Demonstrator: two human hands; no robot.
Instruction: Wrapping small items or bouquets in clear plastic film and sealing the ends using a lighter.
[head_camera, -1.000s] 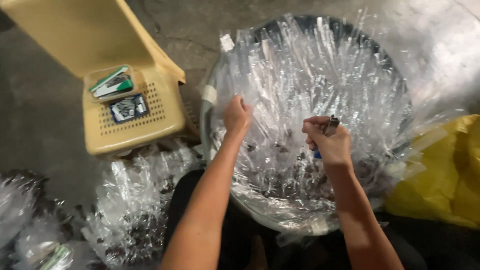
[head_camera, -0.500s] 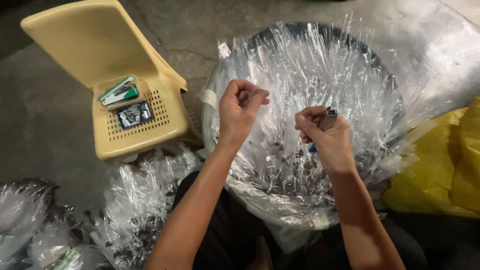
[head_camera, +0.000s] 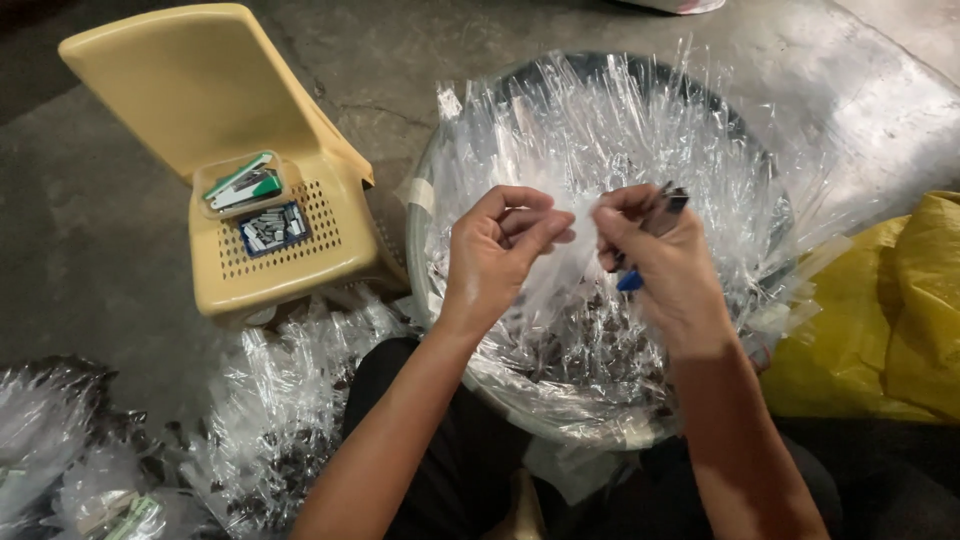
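While both hands (head_camera: 580, 250) pinch plastic, a yellow chair (head_camera: 250, 190) stands left.

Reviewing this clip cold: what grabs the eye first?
The big round basin heaped with small clear plastic bags fills the centre. Above it the left hand and right hand pinch one bag between them, the right also holding a small stapler. A yellow plastic chair stands at upper left.
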